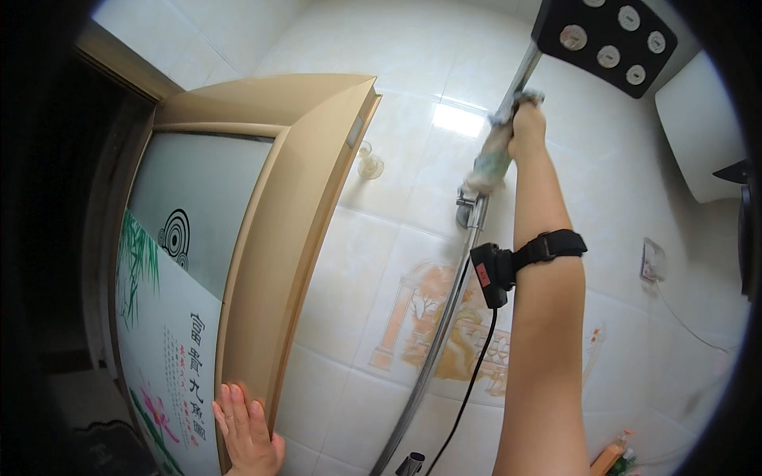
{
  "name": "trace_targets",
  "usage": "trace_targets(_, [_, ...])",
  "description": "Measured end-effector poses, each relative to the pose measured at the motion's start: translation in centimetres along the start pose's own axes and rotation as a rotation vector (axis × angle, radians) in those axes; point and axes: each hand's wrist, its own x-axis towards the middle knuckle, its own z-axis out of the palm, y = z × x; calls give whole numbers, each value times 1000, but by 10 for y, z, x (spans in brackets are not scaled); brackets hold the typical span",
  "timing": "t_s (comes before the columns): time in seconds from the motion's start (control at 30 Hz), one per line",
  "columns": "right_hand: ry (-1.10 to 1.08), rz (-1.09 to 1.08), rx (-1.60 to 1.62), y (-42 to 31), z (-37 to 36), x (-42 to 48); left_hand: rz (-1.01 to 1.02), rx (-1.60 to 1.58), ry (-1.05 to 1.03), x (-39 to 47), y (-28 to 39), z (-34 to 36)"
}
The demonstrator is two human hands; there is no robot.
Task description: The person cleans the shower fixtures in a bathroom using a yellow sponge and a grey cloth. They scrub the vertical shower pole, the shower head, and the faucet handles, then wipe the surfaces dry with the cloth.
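A damp-looking cloth (pixel 491 157) is wrapped against the chrome shower riser pipe (pixel 437 351). My right hand (pixel 528 125), reaching high, is closed on this cloth just below the black square shower head (pixel 604 44); blur hides the fingers' exact grip. Low on the left, my left hand (pixel 253 431) rests flat on the tan door frame (pixel 271 238), fingers extended and thumb near its edge. The door's frosted glass panel (pixel 202 172) carries printed plants and writing. A chrome pipe bracket (pixel 467 208) sits just under the cloth.
A black device (pixel 494 273) is strapped to my right forearm, its cable (pixel 467 398) hanging down. Glass-like wall fittings (pixel 370 166) show beyond the door edge. A white rounded appliance (pixel 696 131) hangs at upper right. Bottles (pixel 613 455) stand at lower right.
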Motion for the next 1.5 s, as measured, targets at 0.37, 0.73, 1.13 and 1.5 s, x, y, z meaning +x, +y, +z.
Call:
trace_targets(0.37, [-484, -215, 453, -134, 16, -10, 1, -44, -14, 2, 3, 0])
trace_targets(0.73, [-592, -243, 345, -167, 21, -28, -10, -46, -17, 3, 2, -6])
trace_targets(1.13, [-1058, -117, 459, -163, -33, -32, -8, -61, -31, 3, 4, -11])
trace_targets(1.5, [-218, -598, -39, -207, -47, -119, -11, -36, 34, 0, 5, -11])
